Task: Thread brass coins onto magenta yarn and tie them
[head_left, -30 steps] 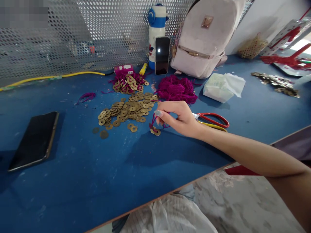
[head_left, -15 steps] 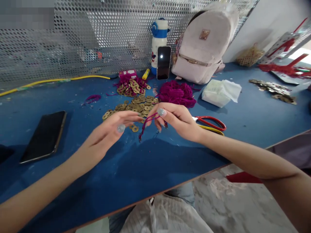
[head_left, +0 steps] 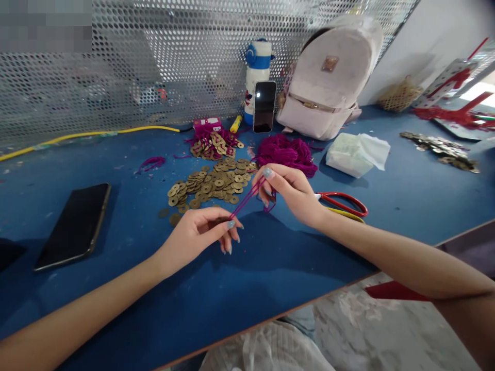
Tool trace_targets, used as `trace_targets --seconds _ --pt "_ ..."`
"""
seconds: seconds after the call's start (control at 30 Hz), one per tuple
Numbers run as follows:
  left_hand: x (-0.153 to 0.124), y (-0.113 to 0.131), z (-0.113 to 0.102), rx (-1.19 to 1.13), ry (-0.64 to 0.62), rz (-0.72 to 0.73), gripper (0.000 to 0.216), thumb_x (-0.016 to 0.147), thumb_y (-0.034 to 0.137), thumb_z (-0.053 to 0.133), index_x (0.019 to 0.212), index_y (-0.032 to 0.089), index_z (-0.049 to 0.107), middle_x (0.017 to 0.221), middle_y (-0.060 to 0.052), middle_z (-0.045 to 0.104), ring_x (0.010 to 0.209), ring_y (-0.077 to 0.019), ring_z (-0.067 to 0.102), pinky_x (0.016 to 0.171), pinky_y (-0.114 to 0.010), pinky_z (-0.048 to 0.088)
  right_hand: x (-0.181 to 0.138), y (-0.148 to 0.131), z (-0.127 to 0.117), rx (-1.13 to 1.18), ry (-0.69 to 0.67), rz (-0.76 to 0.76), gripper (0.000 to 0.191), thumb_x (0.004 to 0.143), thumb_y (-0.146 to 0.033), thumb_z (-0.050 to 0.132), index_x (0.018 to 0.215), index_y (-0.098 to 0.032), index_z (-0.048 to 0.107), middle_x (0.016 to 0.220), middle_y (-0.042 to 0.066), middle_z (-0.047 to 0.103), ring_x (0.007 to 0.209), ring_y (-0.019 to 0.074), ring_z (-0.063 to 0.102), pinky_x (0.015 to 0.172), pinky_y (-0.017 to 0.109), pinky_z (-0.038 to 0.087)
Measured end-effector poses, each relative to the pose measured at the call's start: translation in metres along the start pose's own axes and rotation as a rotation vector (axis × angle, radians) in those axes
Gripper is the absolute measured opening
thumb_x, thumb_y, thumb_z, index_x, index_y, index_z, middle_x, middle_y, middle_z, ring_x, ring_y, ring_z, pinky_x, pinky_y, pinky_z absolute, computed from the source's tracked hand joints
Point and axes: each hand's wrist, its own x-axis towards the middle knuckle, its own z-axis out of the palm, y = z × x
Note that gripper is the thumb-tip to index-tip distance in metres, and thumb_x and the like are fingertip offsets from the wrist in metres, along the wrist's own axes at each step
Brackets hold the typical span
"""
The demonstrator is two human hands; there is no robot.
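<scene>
A thin purple cord [head_left: 248, 196] runs taut, in a doubled strand, between my two hands above the blue table. My left hand [head_left: 203, 229] pinches its lower left end between thumb and forefinger. The upper end is pinched by my right hand [head_left: 290, 193], and a loose loop dangles below those fingers. Just behind my hands lies a spread of brass-coloured coins [head_left: 218, 180] with holes in them. A heap of purple cord [head_left: 286, 153] sits behind my right hand. Scissors with red and yellow handles [head_left: 344, 202] lie partly hidden behind my right wrist.
Coins tied with purple cord [head_left: 216, 145] lie near a pink box [head_left: 208, 125]. A black phone [head_left: 75, 224] lies at left; another phone [head_left: 265, 107] leans on a bottle [head_left: 258, 64]. A backpack [head_left: 328, 82], a tissue pack [head_left: 353, 155] and more coins [head_left: 441, 149] are farther right.
My left hand has moved down and closed on the hanging end of the purple cord, which is now stretched tight. My right hand keeps its pinch. The view has shifted slightly.
</scene>
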Motion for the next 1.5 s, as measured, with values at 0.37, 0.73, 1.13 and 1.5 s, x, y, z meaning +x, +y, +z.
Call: trace_targets --seconds 0.37,0.73,1.13,1.5 --pt "-0.005 -0.009 -0.006 -0.438 -0.022 0.066 0.028 0.087 0.031 0.070 0.112 0.019 0.074 0.099 -0.013 0.076 0.069 -0.0163 0.070 0.068 -0.030 0.057 0.001 0.012 -0.006 -0.052 0.042 0.079 0.041 0.098 -0.043 0.050 0.066 -0.017 0.049 0.063 -0.002 0.054 0.051 0.0077 0.050 0.050 0.023 0.040" --pt "-0.003 -0.018 -0.011 -0.299 0.203 0.135 0.011 0.085 0.015 0.072 0.093 0.020 0.077 0.090 -0.005 0.078 0.053 -0.0068 0.059 0.055 -0.020 0.051 -0.002 0.010 -0.010 -0.446 -0.038 -0.008 0.039 0.101 -0.028 0.043 0.067 -0.016 0.056 0.060 -0.001 0.055 0.056 0.0085 0.048 0.054 0.023 0.036" --pt "-0.003 -0.010 -0.014 -0.078 0.444 0.160 0.006 0.082 0.016 0.073 0.085 0.018 0.077 0.073 -0.001 0.075 0.059 -0.0099 0.066 0.058 -0.019 0.055 -0.001 0.014 -0.012 -0.549 -0.081 0.005 0.032 0.099 -0.023 0.045 0.075 -0.017 0.064 0.079 0.003 0.066 0.073 0.0128 0.061 0.068 0.025 0.046" --pt "-0.001 -0.003 -0.011 -0.101 0.503 0.042 0.012 0.075 0.019 0.079 0.084 0.014 0.075 0.069 -0.003 0.077 0.059 -0.0138 0.072 0.056 -0.018 0.058 -0.007 -0.005 -0.005 -0.255 -0.290 -0.363 0.020 0.097 -0.017 0.051 0.086 -0.017 0.067 0.078 0.005 0.068 0.076 0.0136 0.061 0.074 0.027 0.049"
